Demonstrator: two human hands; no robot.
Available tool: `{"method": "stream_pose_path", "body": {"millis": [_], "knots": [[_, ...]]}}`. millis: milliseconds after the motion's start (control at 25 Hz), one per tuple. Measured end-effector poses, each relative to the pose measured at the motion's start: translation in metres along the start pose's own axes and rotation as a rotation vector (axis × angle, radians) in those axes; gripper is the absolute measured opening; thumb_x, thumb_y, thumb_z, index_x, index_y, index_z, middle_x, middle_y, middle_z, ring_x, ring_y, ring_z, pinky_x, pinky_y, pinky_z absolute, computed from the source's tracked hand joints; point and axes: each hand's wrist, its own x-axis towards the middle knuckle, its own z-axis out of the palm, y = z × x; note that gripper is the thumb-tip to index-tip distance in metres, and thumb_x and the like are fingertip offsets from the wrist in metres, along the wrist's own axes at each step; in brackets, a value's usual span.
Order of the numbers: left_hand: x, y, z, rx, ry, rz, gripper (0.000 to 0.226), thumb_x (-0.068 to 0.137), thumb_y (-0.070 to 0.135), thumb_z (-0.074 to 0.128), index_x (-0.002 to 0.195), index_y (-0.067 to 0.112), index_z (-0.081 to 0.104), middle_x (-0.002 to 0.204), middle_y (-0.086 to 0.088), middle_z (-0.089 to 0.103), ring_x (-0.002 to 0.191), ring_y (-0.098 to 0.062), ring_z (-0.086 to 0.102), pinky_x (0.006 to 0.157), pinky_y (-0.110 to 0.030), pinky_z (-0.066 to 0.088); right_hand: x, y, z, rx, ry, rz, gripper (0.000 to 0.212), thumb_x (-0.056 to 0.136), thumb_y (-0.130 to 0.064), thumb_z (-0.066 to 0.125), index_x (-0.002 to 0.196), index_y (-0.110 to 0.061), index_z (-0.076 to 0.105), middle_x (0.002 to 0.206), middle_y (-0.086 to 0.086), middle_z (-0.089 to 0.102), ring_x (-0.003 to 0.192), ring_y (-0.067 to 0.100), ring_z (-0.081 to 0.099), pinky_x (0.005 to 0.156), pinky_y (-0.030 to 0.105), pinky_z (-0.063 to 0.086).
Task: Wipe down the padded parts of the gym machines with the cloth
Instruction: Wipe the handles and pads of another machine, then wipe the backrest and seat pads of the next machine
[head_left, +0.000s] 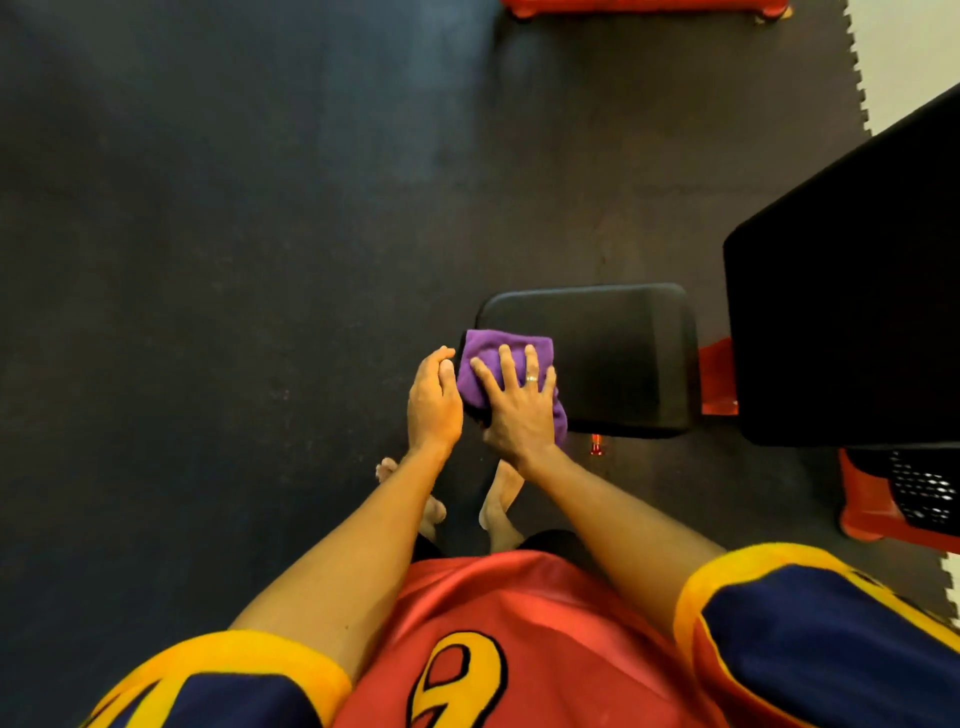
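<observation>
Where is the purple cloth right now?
In the head view, the cloth lies on the left end of the black pad, under the right hand, with the left hand just beside it.

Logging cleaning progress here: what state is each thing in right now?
cloth: bunched, on the seat pad's near left corner, under the right hand.
right hand: fingers spread flat, pressing the cloth.
left hand: at the seat pad's left edge beside the cloth; grip unclear.
seat pad: mostly uncovered.
large pad: no hand on it.
</observation>
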Motion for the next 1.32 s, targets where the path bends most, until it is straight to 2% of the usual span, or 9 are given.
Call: {"method": "stream_pose_path", "body": {"millis": [120, 200, 320, 480, 640, 800, 960, 1160, 1320], "knots": [[-0.004, 0.018, -0.001, 0.001, -0.013, 0.011, 0.033, 0.11, 0.031, 0.034, 0.131, 0.021, 0.057, 0.126, 0.001, 0.06, 0.11, -0.008, 0.057, 0.093, -0.026, 0.049, -0.016, -0.003, -0.004, 0.067, 0.015, 0.021, 0.097, 0.077, -0.035, 0.084, 0.157, -0.033, 0.029, 0.164, 0.011, 0.028, 0.151, 0.046, 0.02, 0.118, 0.068, 0.025], [-0.005, 0.022, -0.006, 0.006, -0.06, 0.012, 0.032, 0.109, 0.032, 0.035, 0.126, 0.02, 0.059, 0.124, -0.003, 0.061, 0.111, -0.016, 0.059, 0.096, -0.036, 0.05, -0.022, -0.008, -0.009, 0.129, 0.06, 0.063, 0.092, 0.074, -0.035, 0.086, 0.151, -0.032, 0.035, 0.155, 0.007, 0.04, 0.144, 0.041, 0.034, 0.109, 0.061, 0.04], [-0.001, 0.025, -0.021, 0.09, -0.2, -0.093, 0.039, 0.108, 0.037, 0.035, 0.132, 0.016, 0.058, 0.13, -0.012, 0.061, 0.119, -0.027, 0.057, 0.097, -0.037, 0.045, -0.028, -0.02, -0.019, 0.219, 0.146, 0.134, 0.09, 0.07, -0.032, 0.086, 0.147, -0.031, 0.038, 0.142, 0.004, 0.05, 0.127, 0.035, 0.051, 0.094, 0.05, 0.051], [-0.001, 0.03, -0.053, 0.021, -0.371, -0.197, 0.056, 0.107, 0.052, 0.031, 0.132, 0.011, 0.059, 0.127, -0.011, 0.064, 0.111, -0.024, 0.061, 0.084, -0.033, 0.045, -0.04, -0.05, -0.031, 0.409, 0.223, 0.114, 0.086, 0.073, -0.018, 0.082, 0.146, -0.028, 0.039, 0.142, 0.005, 0.051, 0.122, 0.034, 0.056, 0.087, 0.049, 0.055], [0.004, 0.05, -0.089, -0.151, -0.409, -0.085, 0.042, 0.104, 0.049, 0.047, 0.112, 0.01, 0.06, 0.103, -0.003, 0.067, 0.091, -0.014, 0.063, 0.07, -0.026, 0.047, -0.045, -0.092, -0.051, 0.57, 0.378, 0.118, 0.08, 0.078, -0.02, 0.081, 0.146, -0.025, 0.038, 0.141, 0.0, 0.045, 0.12, 0.03, 0.052, 0.077, 0.05, 0.057], [0.016, 0.066, -0.125, -0.166, -0.389, 0.055, 0.009, 0.101, 0.017, 0.052, 0.103, 0.01, 0.058, 0.092, -0.003, 0.062, 0.087, -0.015, 0.058, 0.069, -0.027, 0.047, -0.046, -0.121, -0.073, 0.787, 0.374, 0.034, 0.094, 0.07, -0.032, 0.087, 0.15, -0.032, 0.036, 0.149, -0.005, 0.033, 0.133, 0.026, 0.038, 0.102, 0.044, 0.047], [0.032, 0.08, -0.162, -0.236, -0.372, 0.151, 0.014, 0.099, 0.007, 0.048, 0.105, 0.01, 0.06, 0.094, -0.003, 0.063, 0.087, -0.013, 0.058, 0.072, -0.026, 0.047, -0.032, -0.129, -0.099, 0.985, 0.358, -0.006, 0.087, 0.069, -0.054, 0.084, 0.146, -0.038, 0.044, 0.148, -0.009, 0.031, 0.142, 0.016, 0.035, 0.118, 0.04, 0.035], [0.07, 0.107, -0.189, -0.382, -0.381, 0.179, 0.027, 0.1, 0.003, 0.044, 0.117, 0.015, 0.061, 0.107, -0.002, 0.067, 0.095, -0.011, 0.064, 0.078, -0.023, 0.053, 0.02, -0.122, -0.131, 1.361, 0.321, 0.111, 0.061, 0.084, -0.061, 0.07, 0.139, -0.048, 0.047, 0.152, -0.008, 0.039, 0.137, 0.017, 0.047, 0.113, 0.048, 0.045], [0.137, 0.134, -0.207, -0.395, -0.389, 0.216, 0.03, 0.094, -0.001, 0.044, 0.111, 0.013, 0.065, 0.099, -0.003, 0.067, 0.091, -0.015, 0.061, 0.081, -0.029, 0.051, 0.104, -0.112, -0.163, 1.437, 0.23, 0.126, 0.079, 0.083, -0.046, 0.077, 0.151, -0.042, 0.037, 0.139, -0.001, 0.053, 0.124, 0.015, 0.059, 0.091, 0.036, 0.058]]}}
